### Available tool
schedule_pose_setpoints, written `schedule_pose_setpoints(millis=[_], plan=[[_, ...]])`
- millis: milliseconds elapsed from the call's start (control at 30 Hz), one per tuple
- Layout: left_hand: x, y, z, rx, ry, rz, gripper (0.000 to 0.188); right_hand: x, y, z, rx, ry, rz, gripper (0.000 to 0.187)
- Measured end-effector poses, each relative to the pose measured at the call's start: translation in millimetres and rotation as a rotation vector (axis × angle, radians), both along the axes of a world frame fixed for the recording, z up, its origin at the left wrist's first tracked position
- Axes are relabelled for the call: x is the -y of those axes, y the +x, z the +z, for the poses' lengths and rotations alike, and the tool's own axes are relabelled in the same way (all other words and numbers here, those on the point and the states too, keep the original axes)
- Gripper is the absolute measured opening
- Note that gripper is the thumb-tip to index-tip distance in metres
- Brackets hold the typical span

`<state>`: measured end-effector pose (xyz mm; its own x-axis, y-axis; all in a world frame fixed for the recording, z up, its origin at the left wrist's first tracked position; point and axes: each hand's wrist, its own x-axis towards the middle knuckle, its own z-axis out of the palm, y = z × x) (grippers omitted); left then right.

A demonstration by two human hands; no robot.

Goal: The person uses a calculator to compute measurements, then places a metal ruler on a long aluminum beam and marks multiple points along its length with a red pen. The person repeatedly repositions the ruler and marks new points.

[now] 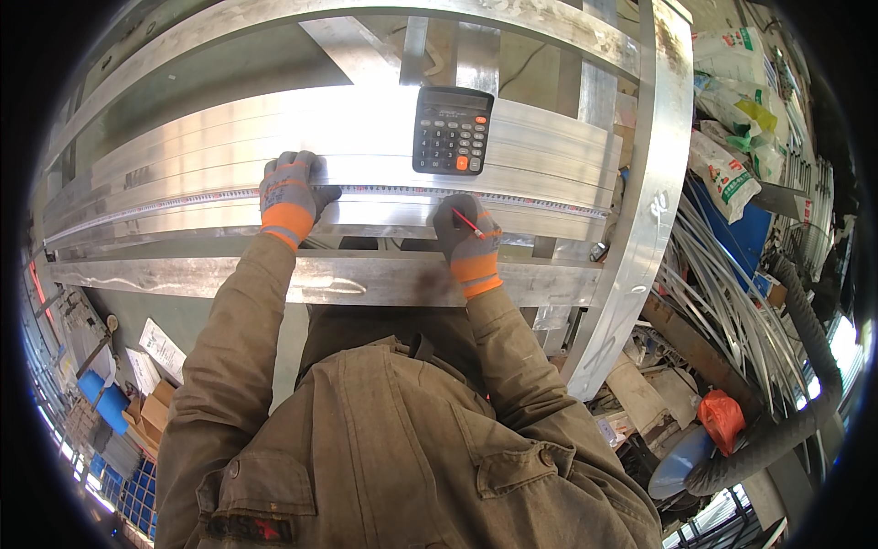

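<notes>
A long measuring tape (384, 191) stretches lengthwise over silvery flat metal bars (219, 146) lying side by side. My left hand (289, 197), in a grey and orange glove, lies across the tape and a bar, its thumb apart from the fingers. Farther right, my right hand (471, 240), gloved alike, is closed around a slim red pencil (468, 222) beside the tape's near edge. The pencil's tip and the fingertips are partly hidden. A black calculator (452, 131) with grey and orange keys rests on the bars beyond my right hand.
A metal frame surrounds the bars, with a near rail (366, 282) and a broad right-hand post (654, 183). To the right are thin metal strips (722, 302), white sacks (722, 169), a red plastic bag (722, 421) and a thick dark hose (768, 448). Cardboard boxes (151, 412) stand lower left.
</notes>
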<state>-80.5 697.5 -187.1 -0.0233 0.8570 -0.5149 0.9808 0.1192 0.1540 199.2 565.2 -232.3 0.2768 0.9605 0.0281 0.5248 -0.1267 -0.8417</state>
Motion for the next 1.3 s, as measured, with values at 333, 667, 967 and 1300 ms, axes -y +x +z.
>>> schedule_pose_setpoints(millis=[333,667,967,1300], plan=[[1.9,-0.5,1.2,-0.012,0.03,-0.028,0.06,0.6,0.9,3.3,0.049,0.004,0.012,0.006],[-0.2,-0.4,0.9,0.007,-0.009,0.002,0.064,-0.4,1.1,6.5,0.041,0.008,0.008,0.005],[0.6,-0.1,-1.2,0.01,0.002,0.013,0.063,0.3,2.6,7.7,0.037,-0.026,0.006,0.004],[0.6,0.7,-0.4,-0.006,-0.001,0.008,0.063,-0.1,4.0,5.0,0.066,-0.048,0.017,0.003]])
